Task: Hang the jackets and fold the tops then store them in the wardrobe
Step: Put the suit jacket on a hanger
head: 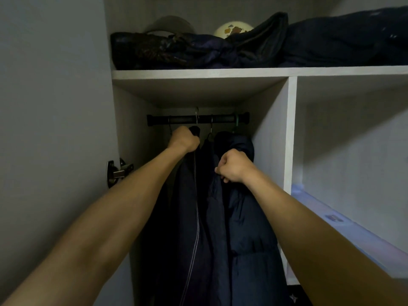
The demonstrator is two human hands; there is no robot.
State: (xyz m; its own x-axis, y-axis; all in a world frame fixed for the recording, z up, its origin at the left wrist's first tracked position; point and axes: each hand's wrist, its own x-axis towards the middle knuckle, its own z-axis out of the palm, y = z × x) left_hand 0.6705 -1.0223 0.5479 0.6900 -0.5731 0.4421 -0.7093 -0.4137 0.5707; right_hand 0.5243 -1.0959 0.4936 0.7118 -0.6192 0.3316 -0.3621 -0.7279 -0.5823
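Observation:
A black rail spans the narrow left bay of the white wardrobe. Dark jackets hang from it on wire hangers. My left hand grips the collar of a dark jacket with a pale zip line, just under a silver hanger hook that rises above the rail. My right hand is fisted on the front edge of a navy puffer jacket hanging to the right. Between them hangs a third dark garment.
The top shelf carries bundled dark clothes, a cap and a pale ball. The right bay holds a pale lilac box or cover. The open door with a metal hinge stands at left.

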